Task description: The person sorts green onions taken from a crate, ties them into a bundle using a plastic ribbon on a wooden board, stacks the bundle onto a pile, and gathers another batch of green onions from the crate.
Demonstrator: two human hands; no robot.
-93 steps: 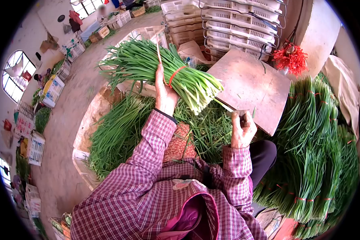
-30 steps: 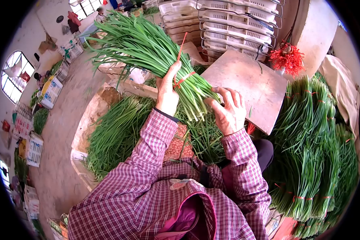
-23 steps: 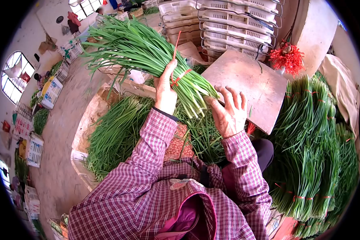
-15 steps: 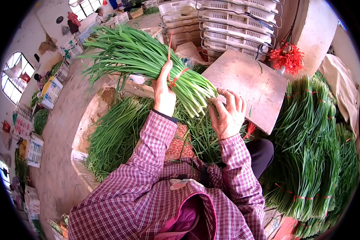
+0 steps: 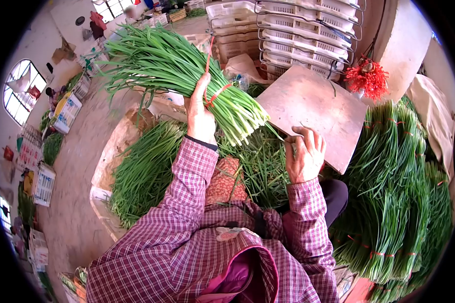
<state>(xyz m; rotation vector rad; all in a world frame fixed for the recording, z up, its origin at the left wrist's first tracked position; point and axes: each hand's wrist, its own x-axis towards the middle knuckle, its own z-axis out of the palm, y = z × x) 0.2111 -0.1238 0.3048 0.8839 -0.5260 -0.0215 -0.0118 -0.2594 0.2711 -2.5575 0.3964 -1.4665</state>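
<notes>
My left hand point(image 5: 200, 118) is wrapped round a big bunch of garlic chives point(image 5: 162, 65), its green leaves fanning to the upper left and its pale cut ends to the lower right. A red tie point(image 5: 218, 95) circles the bunch near the cut ends, and a loose red end sticks up above my thumb. Just beyond those ends, my right hand point(image 5: 307, 154) has thumb and forefinger pinched on the tip of a single chive stalk point(image 5: 274, 132) that juts out of the bunch. Below lie loose chives point(image 5: 146, 174) in a crate point(image 5: 100, 194).
A flat square board point(image 5: 313, 113) slants at my right, behind the right hand. Tied chive bundles point(image 5: 389, 197) are piled on the far right. Red ties point(image 5: 366, 80) hang on the pillar. White crates point(image 5: 308, 38) are stacked behind. Other people work far left.
My right hand has moved right and down, away from the cut ends, drawing one stalk partly out. The left hand and bunch have shifted slightly left.
</notes>
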